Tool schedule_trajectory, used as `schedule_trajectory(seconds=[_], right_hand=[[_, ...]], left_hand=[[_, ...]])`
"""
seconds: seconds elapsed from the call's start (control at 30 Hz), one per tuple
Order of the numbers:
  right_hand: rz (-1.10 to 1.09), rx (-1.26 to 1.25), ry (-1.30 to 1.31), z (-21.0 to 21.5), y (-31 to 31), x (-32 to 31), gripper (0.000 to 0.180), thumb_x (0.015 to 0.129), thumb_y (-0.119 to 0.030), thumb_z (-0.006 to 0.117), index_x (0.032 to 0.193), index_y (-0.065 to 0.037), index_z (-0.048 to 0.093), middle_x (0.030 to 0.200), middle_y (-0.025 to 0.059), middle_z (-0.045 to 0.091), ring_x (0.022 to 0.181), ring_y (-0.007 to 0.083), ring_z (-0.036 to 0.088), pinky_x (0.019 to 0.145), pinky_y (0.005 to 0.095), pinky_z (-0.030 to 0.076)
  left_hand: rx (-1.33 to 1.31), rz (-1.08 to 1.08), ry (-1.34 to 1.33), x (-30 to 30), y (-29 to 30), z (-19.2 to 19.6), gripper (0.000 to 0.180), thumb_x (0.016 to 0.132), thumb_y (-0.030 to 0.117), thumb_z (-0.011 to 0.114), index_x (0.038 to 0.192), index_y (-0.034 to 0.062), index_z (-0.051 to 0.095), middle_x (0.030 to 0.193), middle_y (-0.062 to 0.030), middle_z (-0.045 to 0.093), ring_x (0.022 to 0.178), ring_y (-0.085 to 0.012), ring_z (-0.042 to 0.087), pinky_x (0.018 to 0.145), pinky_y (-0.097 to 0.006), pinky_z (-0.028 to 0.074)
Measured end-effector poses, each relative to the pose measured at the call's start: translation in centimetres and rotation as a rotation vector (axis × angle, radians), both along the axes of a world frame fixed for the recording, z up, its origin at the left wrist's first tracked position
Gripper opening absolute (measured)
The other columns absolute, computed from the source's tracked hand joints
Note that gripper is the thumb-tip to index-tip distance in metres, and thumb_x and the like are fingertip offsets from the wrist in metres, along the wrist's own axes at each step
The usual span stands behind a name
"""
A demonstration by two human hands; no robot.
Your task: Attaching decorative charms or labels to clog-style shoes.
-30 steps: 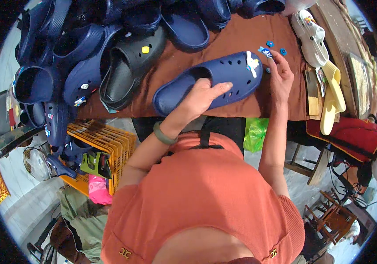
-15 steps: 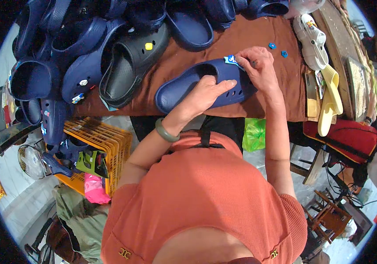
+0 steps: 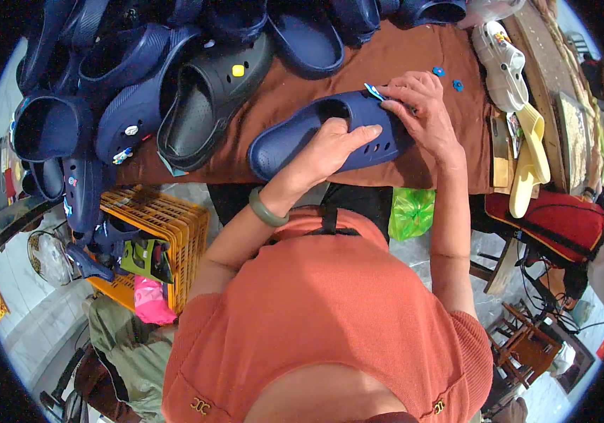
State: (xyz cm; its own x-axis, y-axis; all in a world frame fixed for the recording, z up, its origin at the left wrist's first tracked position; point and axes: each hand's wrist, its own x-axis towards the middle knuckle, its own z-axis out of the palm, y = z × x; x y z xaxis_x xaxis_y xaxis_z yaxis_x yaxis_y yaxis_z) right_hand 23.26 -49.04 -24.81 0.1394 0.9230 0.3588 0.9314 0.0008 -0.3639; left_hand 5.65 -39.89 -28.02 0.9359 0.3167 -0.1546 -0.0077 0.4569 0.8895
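Head view: blue clog (image 3: 302, 134) sits between left hand (image 3: 330, 151) and right hand (image 3: 422, 113).

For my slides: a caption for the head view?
Both hands, left and right, hold a navy clog over a brown table.

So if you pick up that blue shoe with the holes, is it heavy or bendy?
Probably light: the left hand steadies the blue clog with a loose grip. It looks like moulded foam, so likely a bit bendy yet shape-keeping. Its flat sole on the brown cloth suggests it won't roll.
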Motion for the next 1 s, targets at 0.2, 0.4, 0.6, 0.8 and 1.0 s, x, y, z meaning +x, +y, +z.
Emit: schedule_trajectory(seconds=[0.2,0.4,0.6,0.8,1.0], right_hand=[[0.089,-0.047,-0.041,0.1,0.4,1.0,0.026,0.076,-0.014,0.065,0.101,-0.017,0.07,0.099,0.0004,0.062,0.105,0.0225,0.05,0.101,0.047,0.026],[0.186,-0.238,-0.227,1.5,0.4,1.4,0.038,0.07,-0.001,0.061,0.104,-0.019,0.069,0.108,0.0005,0.059,0.115,0.0218,0.047,0.105,0.0554,0.021],[0.235,-0.287,-0.256,1.2,0.9,2.2,0.045,0.069,0.001,0.058,0.108,-0.019,0.067,0.109,0.0011,0.06,0.115,0.022,0.048,0.106,0.0562,0.02],[0.145,-0.111,0.102,0.2,-0.4,2.0,0.035,0.075,-0.001,0.06,0.106,-0.016,0.068,0.112,0.0036,0.061,0.115,0.0244,0.05,0.106,0.0502,0.025],[-0.336,0.277,0.849,-2.8,-5.4,3.6,0.023,0.082,-0.007,0.065,0.105,-0.001,0.065,0.105,0.004,0.064,0.096,0.0138,0.06,0.084,0.0256,0.046]], left_hand=[[-0.045,0.018,-0.017,0.2,-0.2,-0.4,0.035,0.091,0.017,0.055,0.119,-0.0036,0.05,0.11,-0.0066,0.057,0.098,-0.0126,0.055,0.086,-0.029,0.047],[-0.035,-0.007,0.014,-0.1,-0.1,0.0,0.034,0.091,0.017,0.055,0.118,-0.0033,0.051,0.109,-0.0055,0.057,0.097,-0.0123,0.055,0.087,-0.027,0.047],[-0.04,0.042,0.008,0.2,-0.1,0.0,0.032,0.089,0.019,0.059,0.115,0.0004,0.056,0.105,-0.0048,0.061,0.091,-0.0112,0.059,0.081,-0.026,0.049],[-0.068,0.04,0.066,0.2,0.0,0.5,0.033,0.089,0.019,0.06,0.116,-0.0005,0.056,0.104,-0.0057,0.062,0.089,-0.0122,0.061,0.08,-0.027,0.05],[-0.101,0.009,0.098,0.1,-0.1,0.8,0.034,0.089,0.017,0.059,0.116,-0.0027,0.055,0.103,-0.0067,0.063,0.087,-0.0125,0.061,0.079,-0.027,0.051]])
